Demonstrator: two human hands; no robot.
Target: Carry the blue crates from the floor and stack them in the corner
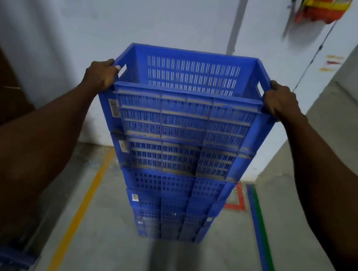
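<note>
Crate on top (189,84), blue and slotted, sits at the head of a tall stack of blue crates (176,180) standing on the grey floor (126,253) near the white wall (143,17). Left hand (100,75) curls over the rim at the left handle slot, right hand (280,101) grips the rim opposite, both arms stretched out. Whether the top crate is fully seated on the one below is hard to tell from here. Yellow line (88,194) runs left of the stack, blue-green line (259,241) right, red floor mark (239,200) just behind. Orange vest (319,10) hangs up on the wall.
</note>
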